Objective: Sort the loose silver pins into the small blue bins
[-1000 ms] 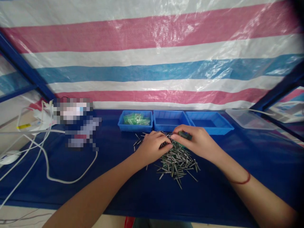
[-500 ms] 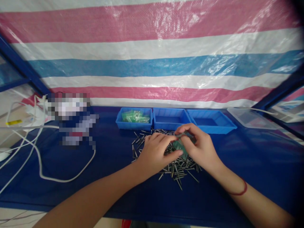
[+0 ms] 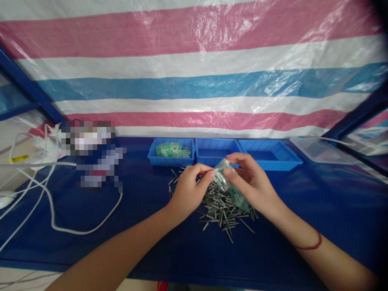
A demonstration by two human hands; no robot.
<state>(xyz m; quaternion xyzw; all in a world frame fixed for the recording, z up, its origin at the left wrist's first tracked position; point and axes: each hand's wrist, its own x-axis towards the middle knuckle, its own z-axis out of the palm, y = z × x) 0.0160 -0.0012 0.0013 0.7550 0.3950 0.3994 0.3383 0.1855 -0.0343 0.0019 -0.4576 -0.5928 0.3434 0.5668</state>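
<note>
Between my hands is a small clear, greenish plastic bag [image 3: 239, 198], held above a heap of thin metal rivets [image 3: 222, 214] on the blue table. My right hand [image 3: 253, 182] pinches the bag near its top with thumb and fingers. From the other side, my left hand [image 3: 194, 186] has its thumb and fingertips closed on the bag's left edge. Whether anything is inside the bag is hard to make out. Behind the heap, a blue bin [image 3: 171, 161] at the left holds several green-tinted packets [image 3: 172, 149].
Two more blue bins, a middle one [image 3: 216, 141] and a right one [image 3: 285, 165], stand in the same row. A clear plastic lid [image 3: 321, 151] lies at the back right. White cables [image 3: 85, 231] loop over the left side of the table [image 3: 145, 242]. A striped sheet [image 3: 194, 64] hangs behind.
My left hand has drawn its thumb and fingers together onto the bag's edge; before, they were apart. The bag has come up higher and shows more between my hands.
</note>
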